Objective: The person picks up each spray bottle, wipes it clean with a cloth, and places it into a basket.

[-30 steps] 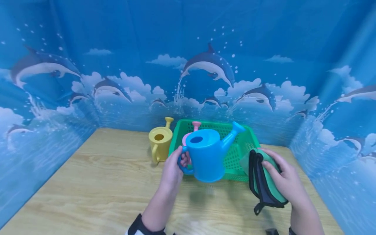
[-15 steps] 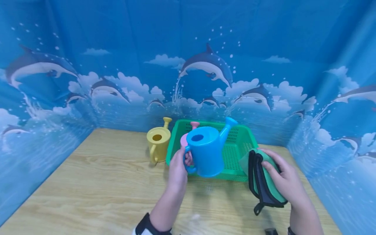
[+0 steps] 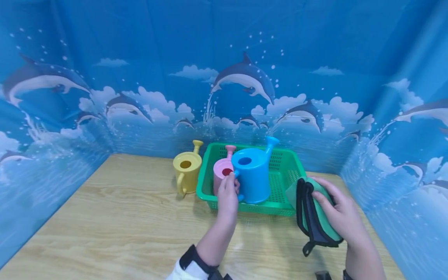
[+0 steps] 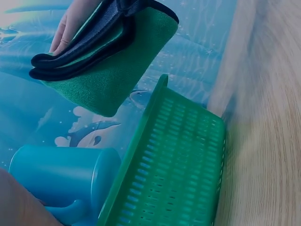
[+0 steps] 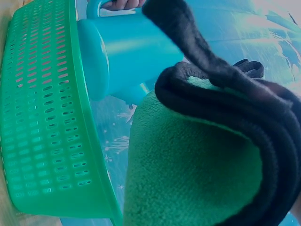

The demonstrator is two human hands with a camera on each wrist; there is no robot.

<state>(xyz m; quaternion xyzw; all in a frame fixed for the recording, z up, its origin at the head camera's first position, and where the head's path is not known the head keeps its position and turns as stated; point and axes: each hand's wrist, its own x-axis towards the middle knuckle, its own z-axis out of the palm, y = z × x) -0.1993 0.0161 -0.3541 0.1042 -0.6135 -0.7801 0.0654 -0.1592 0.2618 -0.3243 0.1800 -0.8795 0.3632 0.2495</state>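
Note:
My left hand (image 3: 228, 196) grips the handle of a blue watering can (image 3: 254, 179), which is upright over the green basket (image 3: 292, 155). In the left wrist view the can's base (image 4: 106, 176) shows near the basket's rim; how far it reaches inside, I cannot tell. A pink watering can (image 3: 219, 173) stands inside the basket on the left, partly behind my left hand. To the right, my right hand (image 3: 341, 212) holds a folded green cloth (image 3: 323, 214) with black edging and a hanging loop. That cloth (image 5: 188, 155) fills much of the right wrist view.
A yellow watering can (image 3: 188, 173) stands on the wooden table (image 3: 122, 217) just left of the basket. Near the front edge, by my right wrist, lies a small black object (image 3: 322, 275). Blue dolphin-print sheets (image 3: 157, 58) enclose the back and sides.
My left hand has carried the blue watering can forward and slightly right, over the basket, uncovering more of the pink can. The right hand and cloth have stayed nearly in place.

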